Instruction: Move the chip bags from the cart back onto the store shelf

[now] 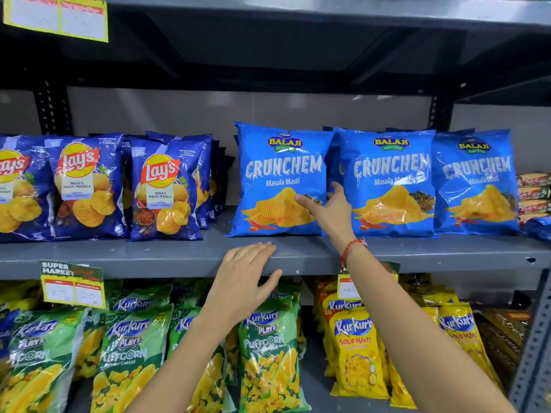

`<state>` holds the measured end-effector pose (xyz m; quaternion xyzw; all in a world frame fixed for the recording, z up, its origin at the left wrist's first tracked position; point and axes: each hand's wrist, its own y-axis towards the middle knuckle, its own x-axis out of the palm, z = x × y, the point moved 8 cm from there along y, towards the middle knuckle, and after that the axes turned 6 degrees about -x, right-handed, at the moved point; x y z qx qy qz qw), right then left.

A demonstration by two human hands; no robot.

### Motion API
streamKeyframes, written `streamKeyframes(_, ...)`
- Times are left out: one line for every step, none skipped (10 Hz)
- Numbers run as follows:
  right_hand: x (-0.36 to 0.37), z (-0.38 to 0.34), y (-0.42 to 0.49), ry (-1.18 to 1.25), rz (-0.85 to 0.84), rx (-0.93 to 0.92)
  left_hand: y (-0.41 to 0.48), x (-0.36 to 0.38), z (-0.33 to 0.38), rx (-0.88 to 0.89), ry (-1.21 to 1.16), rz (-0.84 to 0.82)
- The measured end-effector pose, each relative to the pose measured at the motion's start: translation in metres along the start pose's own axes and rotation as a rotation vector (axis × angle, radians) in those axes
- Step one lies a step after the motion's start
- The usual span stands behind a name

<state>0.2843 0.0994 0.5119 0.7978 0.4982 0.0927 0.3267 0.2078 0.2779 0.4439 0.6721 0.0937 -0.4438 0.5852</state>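
Note:
A bright blue Crunchem chip bag (277,177) stands upright on the grey middle shelf (149,254), left of two more Crunchem bags (390,180). My right hand (331,208) reaches up to the first bag's lower right edge, thumb on its front and fingers spread beside it; a firm grip is not visible. My left hand (244,278) hovers open, palm down, at the shelf's front lip just below that bag. No cart is in view.
Dark blue Lay's bags (89,186) fill the shelf's left part. Green Kurkure Puffcorn bags (268,347) and yellow Kurkure bags (354,350) stand on the lower shelf. Price tags (73,286) hang from the shelf lip. Small stacked packets (533,195) sit at far right.

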Motion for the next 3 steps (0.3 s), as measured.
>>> streamKeyframes(-0.033,-0.033,-0.026,-0.096,0.106,-0.168,0.007,-0.004,-0.002,0.001,-0.029,-0.010)
streamKeyframes(-0.083,-0.076,-0.056,0.044,0.257,-0.272,0.022,-0.021,-0.002,0.011,-0.074,0.041)
streamKeyframes(-0.146,-0.134,-0.093,0.221,0.371,-0.462,0.048,-0.035,-0.004,0.012,-0.047,0.070)
